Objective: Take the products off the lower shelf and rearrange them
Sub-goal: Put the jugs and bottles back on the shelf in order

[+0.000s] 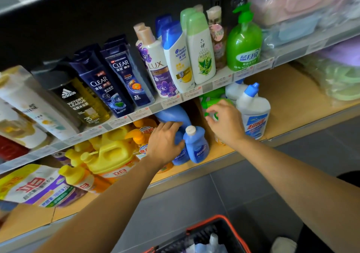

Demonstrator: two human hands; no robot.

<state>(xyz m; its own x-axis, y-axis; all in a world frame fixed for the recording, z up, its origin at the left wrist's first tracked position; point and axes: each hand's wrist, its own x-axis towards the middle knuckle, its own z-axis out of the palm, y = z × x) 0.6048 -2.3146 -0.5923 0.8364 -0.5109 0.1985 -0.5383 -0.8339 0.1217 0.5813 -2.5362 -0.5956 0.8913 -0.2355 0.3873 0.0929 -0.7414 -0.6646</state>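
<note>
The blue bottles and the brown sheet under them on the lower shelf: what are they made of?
Blue bottles: probably plastic; smooth, softly glossy, with moulded shapes. Brown sheet: looks like cardboard; matt tan, flat, with cut seams.

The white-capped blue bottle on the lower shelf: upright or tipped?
Upright: the white-capped blue bottle stands on its base on the lower shelf, cap on top.

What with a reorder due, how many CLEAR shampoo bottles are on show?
2. Both stand on the upper shelf: the first CLEAR bottle beside the adidas bottle, the second CLEAR bottle next to the Lux bottle. More may be hidden behind them.
</note>
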